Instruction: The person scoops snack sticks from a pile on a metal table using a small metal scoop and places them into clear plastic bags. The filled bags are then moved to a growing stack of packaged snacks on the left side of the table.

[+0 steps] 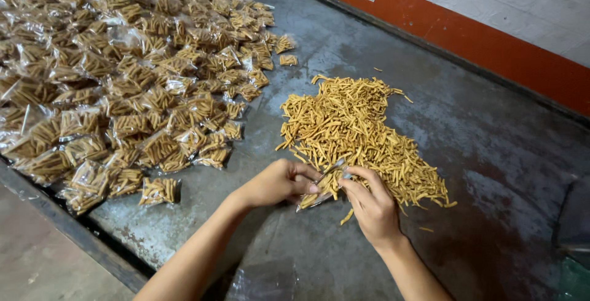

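Observation:
My left hand (pixel 279 182) and my right hand (pixel 370 204) both pinch a small clear plastic bag (pixel 324 185) partly filled with yellow snack sticks. The bag hangs just above the grey metal table (pixel 344 49), at the near edge of a loose heap of snack sticks (pixel 356 129). One stray stick (pixel 347 216) lies on the table below the bag.
A large spread of filled clear packets (pixel 117 73) covers the left of the table. A crumpled clear plastic sheet (pixel 264 279) lies near the front edge. A white wall with an orange band (pixel 491 46) runs behind. Concrete floor (pixel 31 258) shows at lower left.

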